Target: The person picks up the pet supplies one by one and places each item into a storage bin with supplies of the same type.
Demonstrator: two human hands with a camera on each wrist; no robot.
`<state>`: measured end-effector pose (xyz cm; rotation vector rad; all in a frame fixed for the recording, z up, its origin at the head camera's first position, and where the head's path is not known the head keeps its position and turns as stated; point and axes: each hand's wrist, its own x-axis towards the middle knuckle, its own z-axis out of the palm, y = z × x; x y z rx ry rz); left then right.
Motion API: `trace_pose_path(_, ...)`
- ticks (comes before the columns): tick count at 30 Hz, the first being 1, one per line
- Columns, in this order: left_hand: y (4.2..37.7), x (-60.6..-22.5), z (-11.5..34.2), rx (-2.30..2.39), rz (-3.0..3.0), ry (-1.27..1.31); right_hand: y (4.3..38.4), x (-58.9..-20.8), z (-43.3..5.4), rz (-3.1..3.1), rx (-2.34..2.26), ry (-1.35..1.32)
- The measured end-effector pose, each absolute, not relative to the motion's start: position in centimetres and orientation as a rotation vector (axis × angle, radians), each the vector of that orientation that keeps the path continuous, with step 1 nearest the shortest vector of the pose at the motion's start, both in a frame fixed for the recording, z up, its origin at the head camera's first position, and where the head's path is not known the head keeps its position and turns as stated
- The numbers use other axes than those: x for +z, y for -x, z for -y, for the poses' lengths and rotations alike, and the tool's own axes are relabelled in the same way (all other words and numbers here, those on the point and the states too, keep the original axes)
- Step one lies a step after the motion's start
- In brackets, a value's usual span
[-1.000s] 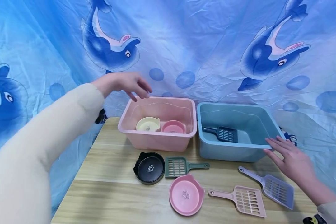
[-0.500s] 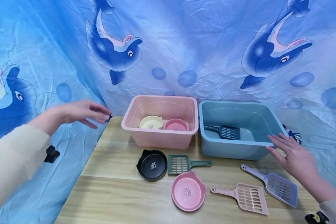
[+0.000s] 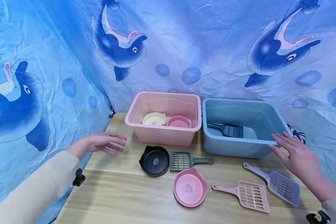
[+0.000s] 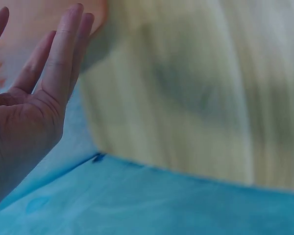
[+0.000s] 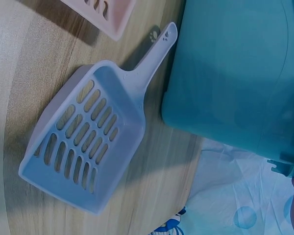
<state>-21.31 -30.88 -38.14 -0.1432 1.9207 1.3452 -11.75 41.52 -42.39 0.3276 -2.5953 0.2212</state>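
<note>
My left hand (image 3: 107,143) hovers over the table's left part with its fingers extended, holding nothing; the black cat-eared bowl (image 3: 156,161) is nearest to it. At the front right corner of the blue bin (image 3: 235,147), my right hand (image 3: 301,157) rests its straight fingertips on the rim. Inside that bin lies a dark blue litter scoop (image 3: 233,130). The pink bin (image 3: 163,135) beside it holds a cream bowl (image 3: 154,119) and a pink bowl (image 3: 179,121). Below my right hand lies a lavender litter scoop (image 5: 88,132).
A green litter scoop (image 3: 180,161) lies beside the black bowl. Closer to me are a pink cat-eared bowl (image 3: 189,188) and a pale pink scoop (image 3: 252,196). A blue dolphin-print cloth (image 3: 173,46) hangs behind and left of the wooden table (image 3: 123,199).
My left hand has moved from above the pink bin's left rim out to the left, then down over the table. The right hand stays at the blue bin's rim.
</note>
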Motion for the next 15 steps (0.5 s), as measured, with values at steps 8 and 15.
trace_pose_path(8, 21.2, -43.1, 28.7, 1.399, -1.808, 0.176, 11.9, -42.4, -41.6, 2.633, 0.226, -0.333)
trace_pose_path(15, 21.5, -45.0, 26.5, 1.43, -1.779, 0.163, 11.9, -42.4, -41.8, 2.59, 0.272, -0.35)
